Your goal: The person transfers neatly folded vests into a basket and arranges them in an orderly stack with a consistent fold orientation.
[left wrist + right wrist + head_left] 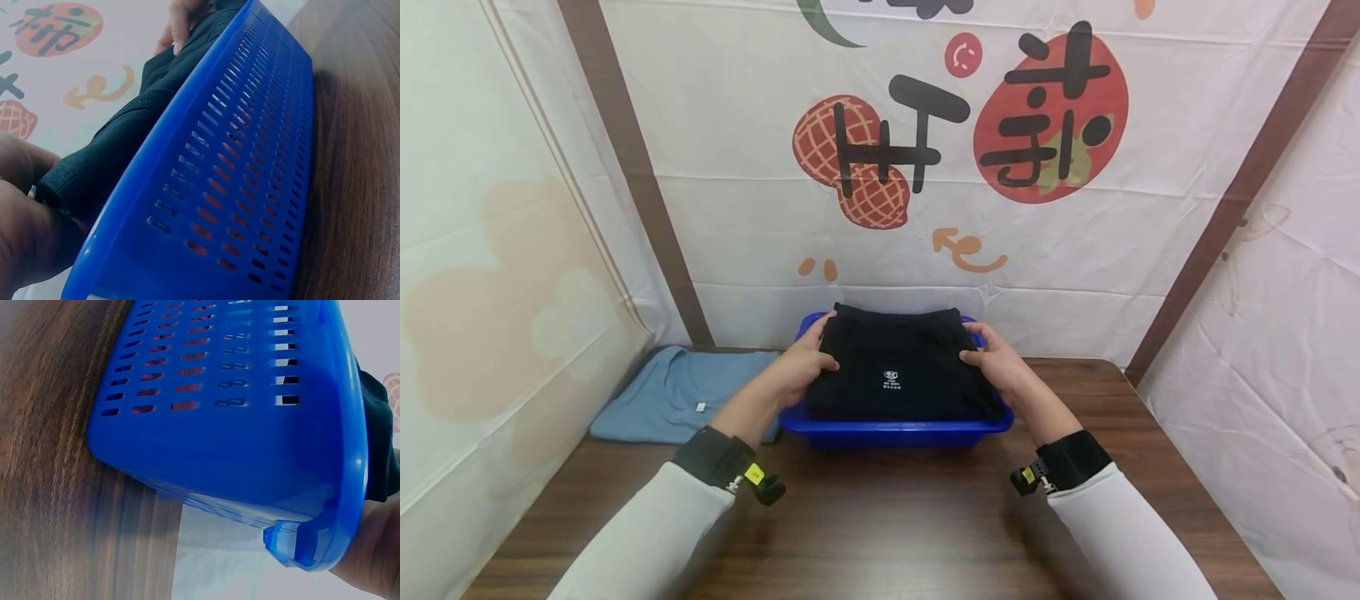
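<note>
A folded black garment [910, 350] with a small white print lies across the top of a blue plastic basket [895, 429]. My left hand [805, 362] grips the garment's left edge, thumb on top. On the other side my right hand [996, 362] holds the right edge, its thumb also over the cloth. In the left wrist view the dark cloth [112, 144] sits along the basket rim, with the left hand [31, 225] pinching its near end. Reddish material [212, 200] shows through the slots of the basket wall. The right wrist view shows the basket's slotted side [206, 425] and handle.
A folded blue-grey garment [688, 396] with a small white label lies on the wooden table [895, 517], left of the basket. Behind the basket hangs a printed white cloth wall [730, 208]. More cloth walls stand at the left and right.
</note>
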The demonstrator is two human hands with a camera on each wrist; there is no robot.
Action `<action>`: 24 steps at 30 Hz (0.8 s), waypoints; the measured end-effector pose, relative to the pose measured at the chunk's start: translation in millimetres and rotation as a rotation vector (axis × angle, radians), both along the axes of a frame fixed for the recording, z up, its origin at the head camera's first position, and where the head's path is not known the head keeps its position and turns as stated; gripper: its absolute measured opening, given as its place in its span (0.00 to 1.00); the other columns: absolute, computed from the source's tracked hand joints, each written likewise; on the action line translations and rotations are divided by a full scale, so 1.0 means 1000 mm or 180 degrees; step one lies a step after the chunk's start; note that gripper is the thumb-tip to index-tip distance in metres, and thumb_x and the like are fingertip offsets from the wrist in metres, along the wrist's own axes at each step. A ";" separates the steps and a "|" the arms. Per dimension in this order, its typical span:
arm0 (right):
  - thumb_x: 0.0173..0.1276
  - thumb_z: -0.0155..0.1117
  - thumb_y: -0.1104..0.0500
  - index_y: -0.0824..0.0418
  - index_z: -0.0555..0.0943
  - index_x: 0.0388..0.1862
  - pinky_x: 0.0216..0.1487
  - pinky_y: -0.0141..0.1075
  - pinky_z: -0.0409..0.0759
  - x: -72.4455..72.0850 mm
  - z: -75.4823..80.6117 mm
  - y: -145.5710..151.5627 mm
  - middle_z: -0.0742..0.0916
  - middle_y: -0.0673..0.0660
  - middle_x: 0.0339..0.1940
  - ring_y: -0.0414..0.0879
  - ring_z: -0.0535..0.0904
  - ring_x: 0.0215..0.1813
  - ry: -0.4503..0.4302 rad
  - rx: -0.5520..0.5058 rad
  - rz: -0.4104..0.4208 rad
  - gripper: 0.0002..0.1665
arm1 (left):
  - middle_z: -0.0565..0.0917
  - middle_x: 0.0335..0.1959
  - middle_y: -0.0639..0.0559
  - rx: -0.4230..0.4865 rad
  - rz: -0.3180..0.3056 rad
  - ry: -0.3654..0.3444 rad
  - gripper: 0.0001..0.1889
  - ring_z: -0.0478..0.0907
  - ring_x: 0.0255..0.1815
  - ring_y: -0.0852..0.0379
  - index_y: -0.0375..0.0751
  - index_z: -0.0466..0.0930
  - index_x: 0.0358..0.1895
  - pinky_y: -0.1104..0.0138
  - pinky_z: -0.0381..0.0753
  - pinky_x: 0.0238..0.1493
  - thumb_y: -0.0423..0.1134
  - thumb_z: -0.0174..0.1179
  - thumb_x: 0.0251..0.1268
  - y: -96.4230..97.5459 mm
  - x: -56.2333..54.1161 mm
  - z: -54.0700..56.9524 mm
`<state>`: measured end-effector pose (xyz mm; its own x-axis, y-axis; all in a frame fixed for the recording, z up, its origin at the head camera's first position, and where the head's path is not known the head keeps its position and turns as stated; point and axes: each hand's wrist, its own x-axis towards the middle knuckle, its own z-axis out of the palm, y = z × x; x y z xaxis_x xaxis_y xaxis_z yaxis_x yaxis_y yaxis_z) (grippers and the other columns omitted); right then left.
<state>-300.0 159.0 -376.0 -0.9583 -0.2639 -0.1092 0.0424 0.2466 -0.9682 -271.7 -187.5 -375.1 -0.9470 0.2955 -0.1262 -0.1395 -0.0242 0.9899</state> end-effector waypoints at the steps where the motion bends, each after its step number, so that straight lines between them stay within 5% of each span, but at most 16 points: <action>1: 0.81 0.53 0.62 0.51 0.62 0.78 0.48 0.39 0.82 0.000 0.000 0.000 0.78 0.64 0.62 0.50 0.82 0.50 0.0009 0.0016 0.0003 0.30 | 0.49 0.84 0.47 0.0001 0.0002 -0.0005 0.50 0.64 0.73 0.39 0.63 0.38 0.84 0.59 0.83 0.53 0.17 0.43 0.65 0.000 0.000 -0.001; 15: 0.80 0.53 0.63 0.53 0.61 0.79 0.53 0.38 0.80 0.000 -0.002 -0.003 0.72 0.64 0.71 0.54 0.78 0.59 0.0060 0.0129 0.0041 0.31 | 0.46 0.85 0.50 -0.0041 0.0011 -0.0042 0.51 0.62 0.76 0.41 0.61 0.36 0.84 0.57 0.82 0.56 0.16 0.42 0.65 0.002 -0.001 -0.005; 24: 0.81 0.52 0.63 0.52 0.63 0.77 0.47 0.39 0.83 -0.001 -0.003 -0.007 0.78 0.64 0.64 0.50 0.83 0.49 0.0007 0.0166 -0.0020 0.29 | 0.46 0.85 0.50 -0.0017 0.0025 -0.0101 0.51 0.62 0.76 0.41 0.62 0.37 0.84 0.58 0.82 0.54 0.16 0.42 0.64 0.003 -0.004 -0.006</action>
